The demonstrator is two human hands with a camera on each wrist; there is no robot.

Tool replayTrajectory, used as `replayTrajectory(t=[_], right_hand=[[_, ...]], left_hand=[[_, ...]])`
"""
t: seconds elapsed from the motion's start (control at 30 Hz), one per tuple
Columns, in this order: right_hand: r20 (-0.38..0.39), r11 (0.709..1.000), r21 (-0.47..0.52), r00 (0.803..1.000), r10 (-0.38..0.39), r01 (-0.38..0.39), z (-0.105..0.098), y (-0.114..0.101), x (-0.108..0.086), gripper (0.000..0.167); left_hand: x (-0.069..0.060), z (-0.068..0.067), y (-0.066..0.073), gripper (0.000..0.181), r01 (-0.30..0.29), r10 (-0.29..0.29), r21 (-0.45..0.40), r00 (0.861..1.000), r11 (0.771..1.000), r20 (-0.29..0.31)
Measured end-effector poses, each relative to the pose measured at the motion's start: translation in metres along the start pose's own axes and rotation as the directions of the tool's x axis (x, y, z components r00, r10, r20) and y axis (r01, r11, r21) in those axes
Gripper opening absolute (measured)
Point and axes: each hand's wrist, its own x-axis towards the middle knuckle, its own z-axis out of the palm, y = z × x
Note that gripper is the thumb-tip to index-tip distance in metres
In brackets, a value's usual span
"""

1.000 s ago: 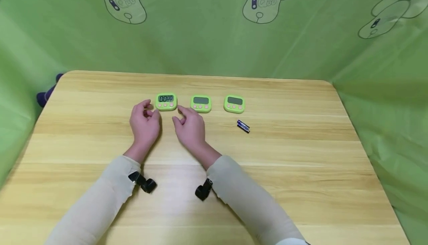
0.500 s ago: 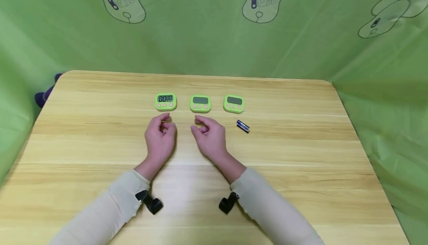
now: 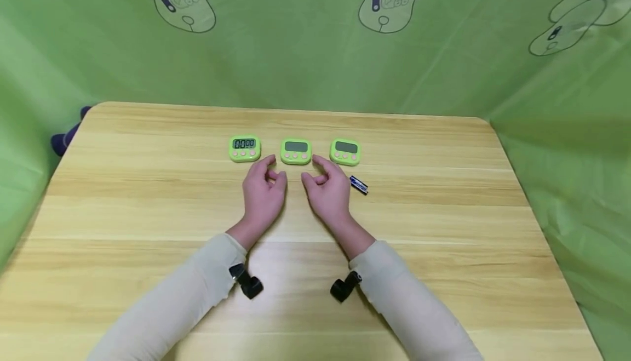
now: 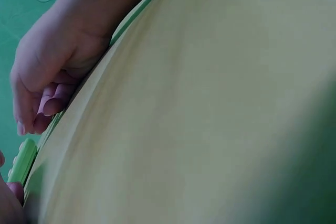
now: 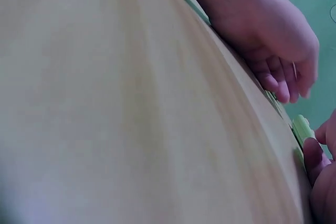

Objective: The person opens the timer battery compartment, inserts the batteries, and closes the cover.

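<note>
Three lime-green digital timers with pink buttons lie in a row in the head view. The left timer (image 3: 244, 155) displays 00:00; the middle timer (image 3: 296, 157) and the right timer (image 3: 345, 156) have blank screens. My left hand (image 3: 264, 194) is by the lower left of the middle timer, fingers loosely bent and holding nothing. On that timer's other side, my right hand (image 3: 330, 192) is also loosely bent, its index fingertip between the middle and right timers. Both wrist views catch a timer edge-on between the hands; contact with it is unclear.
Two blue batteries (image 3: 359, 185) lie side by side just right of my right hand. The wooden table (image 3: 443, 273) ends at a green printed curtain (image 3: 296, 65). A dark purple object (image 3: 61, 143) shows beyond the left edge.
Both hands first flanked the left timer, then drew back and shifted right. They have since moved forward to either side of the middle timer. The timers and batteries stayed put.
</note>
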Motion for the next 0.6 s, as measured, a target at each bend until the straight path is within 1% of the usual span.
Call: replayTrajectory(t=[0.13,0.3,0.47,0.53,0.6], right_hand=[[0.025,0.999,-0.031,0.999,0.031,-0.030,0.003,0.000,0.009,0.046],[0.035,0.995,-0.065,0.996,0.079,-0.077,0.007,0.000,0.019,0.048],[0.042,0.989,-0.114,0.995,0.095,-0.090,0.008,-0.001,0.024,0.046],[0.034,0.988,-0.121,0.995,0.097,-0.093,0.009,-0.001,0.024,0.044],[0.023,0.990,-0.105,0.995,0.097,-0.094,0.009,-0.001,0.023,0.042]], left_hand=[[0.012,0.007,0.001,0.041,0.005,-0.005,0.065,1.000,0.998,0.005],[0.024,0.010,0.001,0.043,0.014,-0.018,0.138,0.999,0.990,0.030],[0.028,0.012,0.003,0.041,0.009,-0.027,0.222,0.997,0.975,0.076],[0.028,0.012,0.002,0.041,0.011,-0.030,0.226,0.996,0.974,0.082],[0.026,0.012,0.001,0.041,0.012,-0.028,0.209,0.997,0.978,0.075]])
